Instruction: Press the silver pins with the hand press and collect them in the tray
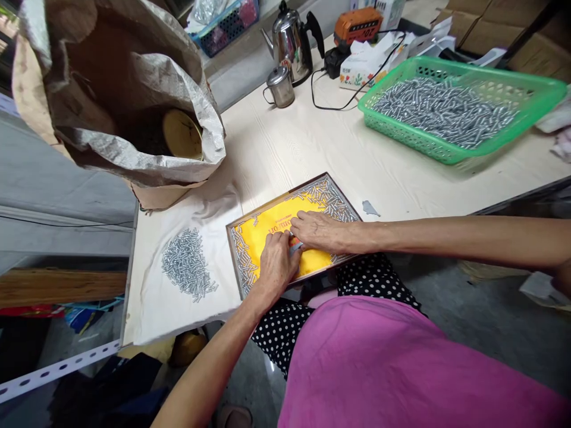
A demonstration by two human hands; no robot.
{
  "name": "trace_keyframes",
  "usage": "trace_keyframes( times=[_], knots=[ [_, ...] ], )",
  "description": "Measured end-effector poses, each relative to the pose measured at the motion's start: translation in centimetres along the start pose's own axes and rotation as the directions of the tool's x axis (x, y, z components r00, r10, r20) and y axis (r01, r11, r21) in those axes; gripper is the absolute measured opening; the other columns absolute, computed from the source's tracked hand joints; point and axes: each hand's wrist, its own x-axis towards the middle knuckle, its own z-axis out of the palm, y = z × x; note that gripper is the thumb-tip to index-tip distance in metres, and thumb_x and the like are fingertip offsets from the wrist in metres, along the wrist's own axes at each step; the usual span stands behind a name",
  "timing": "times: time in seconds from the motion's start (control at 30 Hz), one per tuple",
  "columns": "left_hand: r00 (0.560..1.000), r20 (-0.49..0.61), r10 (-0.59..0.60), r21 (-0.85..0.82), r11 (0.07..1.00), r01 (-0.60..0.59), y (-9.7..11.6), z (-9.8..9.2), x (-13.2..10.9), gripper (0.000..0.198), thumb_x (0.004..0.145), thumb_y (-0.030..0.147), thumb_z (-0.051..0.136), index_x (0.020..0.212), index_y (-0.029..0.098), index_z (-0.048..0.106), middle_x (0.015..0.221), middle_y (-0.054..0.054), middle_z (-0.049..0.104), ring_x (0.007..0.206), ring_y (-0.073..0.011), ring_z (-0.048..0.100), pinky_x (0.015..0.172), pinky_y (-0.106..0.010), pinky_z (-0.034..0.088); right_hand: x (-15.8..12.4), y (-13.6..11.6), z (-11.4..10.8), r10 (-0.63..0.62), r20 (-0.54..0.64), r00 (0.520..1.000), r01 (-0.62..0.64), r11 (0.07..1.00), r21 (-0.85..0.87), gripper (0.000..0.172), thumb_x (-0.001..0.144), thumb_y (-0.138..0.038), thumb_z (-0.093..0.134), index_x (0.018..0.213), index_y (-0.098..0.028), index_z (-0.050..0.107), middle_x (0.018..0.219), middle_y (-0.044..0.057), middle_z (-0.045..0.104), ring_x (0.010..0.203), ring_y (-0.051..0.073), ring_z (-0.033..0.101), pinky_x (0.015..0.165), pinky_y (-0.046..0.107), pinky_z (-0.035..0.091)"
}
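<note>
So we've got our left hand (pixel 277 258) and right hand (pixel 319 230) together over the middle of the tray (pixel 254 238), fingers curled in and nearly meeting; can't tell if anything's pinched between them. Our read is that the step in hand is close finger work inside the tray, and the next move calls for light fingertips and a steady tray, since bits this small probably roll easily. The tray itself sits tight against our lap, thin-rimmed, with a bright yellow bottom with red print, and loose silvery pins (pixel 341 208) scattered mostly along its two ends, bare in the middle. Left of the tray there's a heaped pile of pins (pixel 187 261) on a white cloth (pixel 149 297). Beyond the tray, an open sack (pixel 178 175) stands off to the left, and a green basket (pixel 410 148) loaded with more pins off to the right. Farthest past it, a metal cup (pixel 281 88) and kettle (pixel 292 44).
</note>
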Motion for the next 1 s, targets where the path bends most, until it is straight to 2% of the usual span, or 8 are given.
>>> trace_keyframes(
  times=[0.27, 0.5, 0.57, 0.63, 0.73, 0.83, 0.9, 1.0],
  knots=[
    [1.0, 0.025, -0.007, -0.084, 0.996, 0.009, -0.4, -0.5, -0.4, 0.014, 0.088, 0.016, 0.065, 0.1, 0.02, 0.067, 0.099, -0.008, 0.07, 0.1, -0.0262, 0.059, 0.09, -0.041, 0.051, -0.2, -0.5, 1.6, -0.018, 0.042, 0.999, 0.014, 0.994, 0.109, 0.022, 0.1, -0.013, 0.044, 0.113, -0.014, 0.062, 0.107, 0.014, 0.068, 0.098, 0.025, 0.06, 0.083, 0.038, 0.049],
    [0.998, 0.057, -0.004, -0.113, 0.994, 0.011, -1.4, -0.8, -0.7, 0.048, 0.079, 0.026, 0.078, 0.124, 0.017, 0.064, 0.13, -0.013, 0.065, 0.121, -0.0301, 0.057, 0.105, -0.044, 0.047, -1.8, -1.2, 1.5, -0.029, -0.209, 0.977, 0.033, 0.999, 0.013, 0.023, 0.099, -0.027, 0.052, 0.116, -0.017, 0.062, 0.125, 0.017, 0.061, 0.117, 0.032, 0.052, 0.096, 0.047, 0.043],
    [0.999, 0.044, -0.032, -0.172, 0.984, 0.039, -3.5, -1.4, -0.7, 0.056, 0.078, 0.029, 0.08, 0.13, 0.016, 0.063, 0.136, -0.015, 0.062, 0.125, -0.0294, 0.057, 0.107, -0.042, 0.046, -1.6, -1.2, 1.1, -0.082, -0.212, 0.974, 0.074, 0.996, -0.045, 0.017, 0.096, -0.019, 0.051, 0.106, -0.019, 0.065, 0.128, 0.015, 0.061, 0.119, 0.031, 0.051, 0.098, 0.046, 0.041],
    [0.988, -0.021, -0.153, -0.189, 0.971, 0.146, -6.7, -2.5, -1.1, 0.042, 0.085, 0.027, 0.073, 0.124, 0.015, 0.068, 0.127, -0.015, 0.067, 0.118, -0.0267, 0.062, 0.102, -0.039, 0.049, -1.3, -1.2, 0.7, -0.117, -0.201, 0.973, 0.109, 0.993, -0.049, 0.016, 0.094, -0.013, 0.051, 0.098, -0.02, 0.065, 0.115, 0.012, 0.066, 0.109, 0.028, 0.055, 0.094, 0.043, 0.042],
    [0.88, -0.261, -0.396, -0.075, 0.917, 0.391, -12.3, -4.5, -2.3, 0.021, 0.093, 0.022, 0.059, 0.104, 0.015, 0.075, 0.104, -0.012, 0.071, 0.104, -0.0267, 0.063, 0.094, -0.04, 0.049, -1.4, -1.1, 1.0, -0.118, -0.195, 0.974, 0.123, 0.992, 0.018, 0.019, 0.093, -0.01, 0.047, 0.093, -0.022, 0.061, 0.089, 0.006, 0.066, 0.085, 0.023, 0.057, 0.084, 0.041, 0.042],
    [0.782, -0.384, -0.491, 0.065, 0.83, 0.554, -17.2, -6.0, -3.4, 0.027, 0.095, 0.019, 0.05, 0.093, 0.015, 0.077, 0.101, -0.014, 0.071, 0.104, -0.0306, 0.059, 0.087, -0.041, 0.047, -2.3, -1.3, 2.4, -0.083, -0.268, 0.96, 0.115, 0.987, 0.108, 0.032, 0.09, -0.004, 0.039, 0.104, -0.024, 0.059, 0.097, 0.004, 0.068, 0.087, 0.023, 0.059, 0.089, 0.044, 0.042],
    [0.777, -0.372, -0.508, 0.122, 0.803, 0.583, -19.4, -6.4, -3.9, 0.03, 0.095, 0.017, 0.047, 0.091, 0.015, 0.077, 0.1, -0.014, 0.07, 0.104, -0.031, 0.057, 0.085, -0.039, 0.046, -2.9, -1.4, 3.2, -0.035, -0.328, 0.944, 0.095, 0.981, 0.169, 0.045, 0.088, -0.001, 0.033, 0.118, -0.025, 0.055, 0.111, 0.005, 0.068, 0.102, 0.023, 0.06, 0.096, 0.045, 0.04],
    [0.815, -0.312, -0.488, 0.143, 0.824, 0.548, -21.0, -6.3, -4.3, 0.029, 0.095, 0.018, 0.048, 0.092, 0.017, 0.077, 0.097, -0.012, 0.07, 0.102, -0.0291, 0.056, 0.084, -0.037, 0.045, -3.6, -1.6, 3.2, 0.028, -0.278, 0.96, 0.04, 0.971, 0.235, 0.032, 0.095, -0.008, 0.032, 0.11, -0.026, 0.055, 0.101, 0.004, 0.067, 0.094, 0.022, 0.061, 0.091, 0.042, 0.04]
  ],
)
